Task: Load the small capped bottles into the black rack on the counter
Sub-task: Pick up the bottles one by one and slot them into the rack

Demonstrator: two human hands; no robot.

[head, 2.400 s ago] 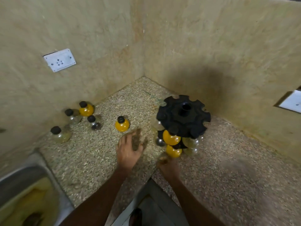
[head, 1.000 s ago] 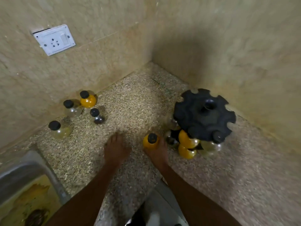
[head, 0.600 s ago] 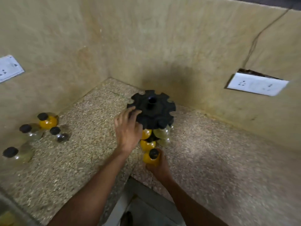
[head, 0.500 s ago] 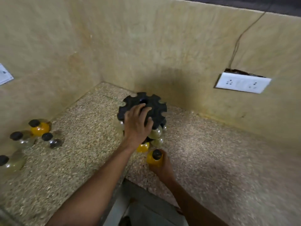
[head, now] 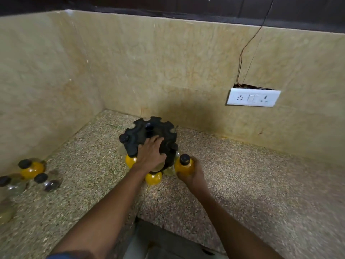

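Note:
The round black rack [head: 139,134] stands near the counter's corner, with notches round its rim and several small bottles hanging under it. My left hand [head: 150,155] rests flat on the rack's top, fingers spread. My right hand [head: 194,173] grips a yellow bottle with a black cap [head: 183,165], upright, just right of the rack's front edge. Other yellow bottles [head: 153,178] show beneath the rack.
Loose capped bottles stand at the left by the wall: a yellow one [head: 31,168], a dark one [head: 46,182], clear ones [head: 10,185]. A white socket plate [head: 253,97] sits on the back wall. The speckled counter's [head: 242,184] front edge lies below my arms.
My left hand has stayed on the rack's top. My right hand has carried the yellow bottle up and to the right side of the rack. The view shifted left.

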